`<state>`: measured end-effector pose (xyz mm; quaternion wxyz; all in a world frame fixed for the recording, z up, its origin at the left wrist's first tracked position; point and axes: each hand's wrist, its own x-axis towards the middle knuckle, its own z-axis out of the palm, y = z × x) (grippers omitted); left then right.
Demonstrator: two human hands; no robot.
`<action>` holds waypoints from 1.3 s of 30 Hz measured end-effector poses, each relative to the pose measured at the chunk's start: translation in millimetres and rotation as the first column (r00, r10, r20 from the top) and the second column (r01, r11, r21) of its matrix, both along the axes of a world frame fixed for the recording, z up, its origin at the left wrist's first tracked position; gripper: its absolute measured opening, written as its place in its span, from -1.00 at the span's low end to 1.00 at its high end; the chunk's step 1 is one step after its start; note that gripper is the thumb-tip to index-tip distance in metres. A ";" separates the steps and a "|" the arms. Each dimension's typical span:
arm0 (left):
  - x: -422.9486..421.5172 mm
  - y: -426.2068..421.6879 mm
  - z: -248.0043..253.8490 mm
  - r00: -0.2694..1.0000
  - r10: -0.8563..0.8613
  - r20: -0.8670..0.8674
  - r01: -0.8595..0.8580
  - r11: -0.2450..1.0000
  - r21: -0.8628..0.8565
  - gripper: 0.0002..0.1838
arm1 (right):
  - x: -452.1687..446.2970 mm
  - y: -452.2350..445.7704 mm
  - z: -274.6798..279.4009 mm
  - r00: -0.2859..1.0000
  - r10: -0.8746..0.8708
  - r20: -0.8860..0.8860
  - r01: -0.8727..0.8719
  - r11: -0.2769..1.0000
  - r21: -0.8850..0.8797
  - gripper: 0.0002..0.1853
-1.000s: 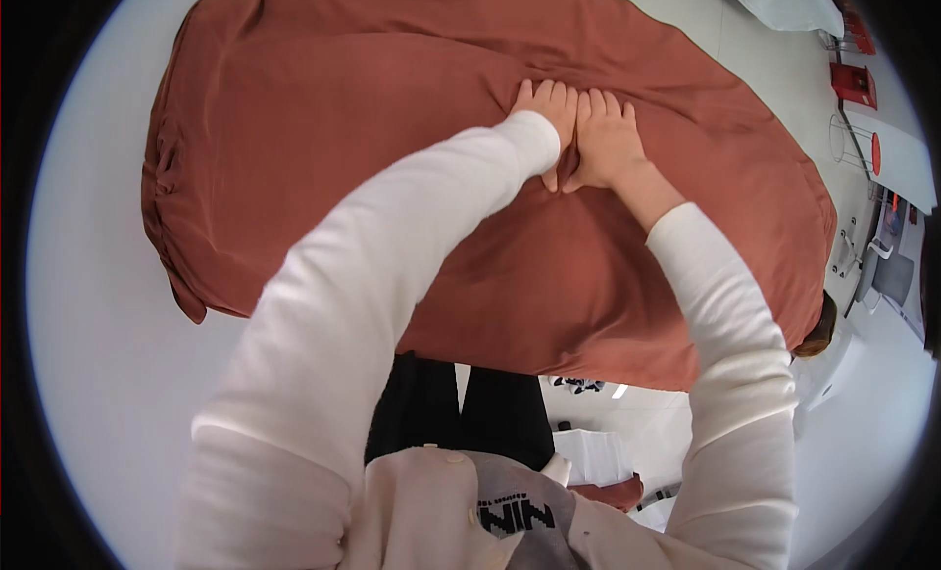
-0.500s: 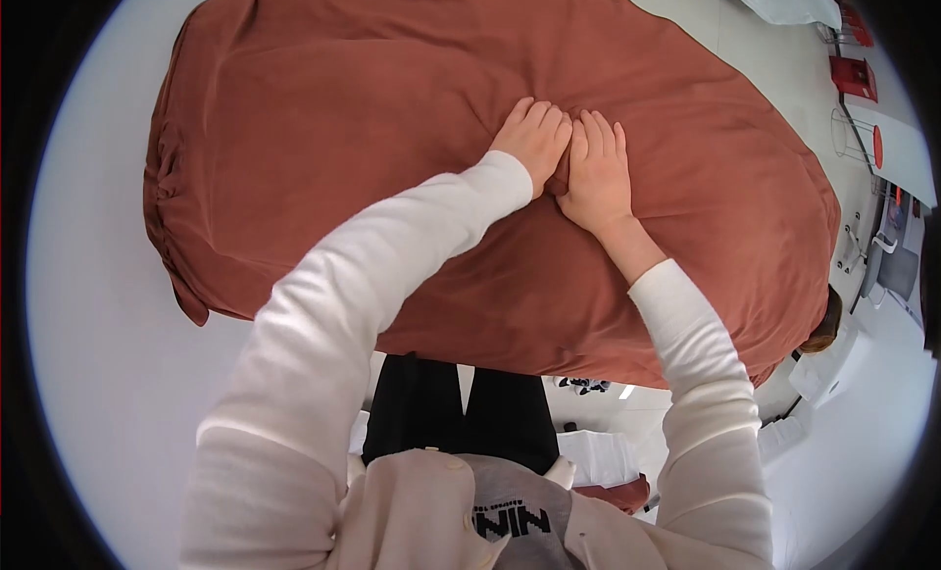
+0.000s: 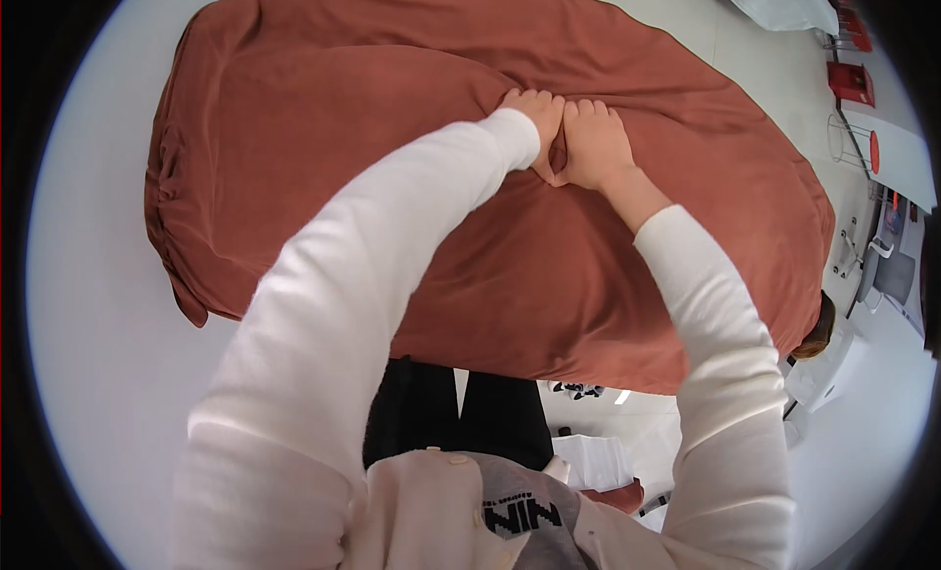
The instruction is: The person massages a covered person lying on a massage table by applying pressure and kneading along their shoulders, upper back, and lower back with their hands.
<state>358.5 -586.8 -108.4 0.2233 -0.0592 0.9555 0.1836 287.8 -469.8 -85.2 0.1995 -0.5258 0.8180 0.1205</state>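
A large reddish-brown cloth covers a long, rounded form across the upper middle of the view. Near its centre, my left hand is bent over the fabric, its fingers pressed together and curled. Close beside it on the right, my right hand grips the cloth the same way. The two thumbs reach toward each other, with a small gathered fold between the palms. Creases spread out from both hands. What lies under the cloth is hidden.
Brown hair shows at the cloth's right end. Red stools and a grey chair stand at the far right. A white-covered surface is at the top right, and a white item lies below the cloth.
Both hands have moved slightly away from my body. Their fingers, straighter half a second ago, are now curled into the cloth, and the thumbs have come closer together.
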 end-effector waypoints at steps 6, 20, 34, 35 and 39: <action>33.8 17.1 -3.3 0.991 -0.006 -0.133 0.011 0.999 0.038 0.07 | 27.4 39.1 -15.4 1.000 0.022 -0.020 -0.028 0.942 -0.334 -0.11; -3.6 4.3 -4.1 1.000 0.004 0.026 -0.003 1.000 -0.024 0.22 | -13.9 -0.1 0.8 0.996 0.074 0.052 -0.076 0.996 0.041 0.11; 20.2 25.5 -1.7 0.995 -0.041 -0.094 0.019 0.975 -0.222 0.23 | 13.7 31.5 -12.7 0.999 0.048 -0.013 -0.049 0.974 -0.222 0.23; 12.4 21.3 -0.6 0.995 -0.045 -0.093 0.024 0.976 -0.217 0.23 | 6.3 25.9 -12.8 0.999 0.043 -0.012 -0.045 0.975 -0.217 0.23; -14.6 5.1 0.3 0.988 -0.051 0.147 0.060 0.997 -0.058 0.38 | -18.8 -5.4 5.3 0.990 0.038 0.139 -0.057 0.989 0.139 0.33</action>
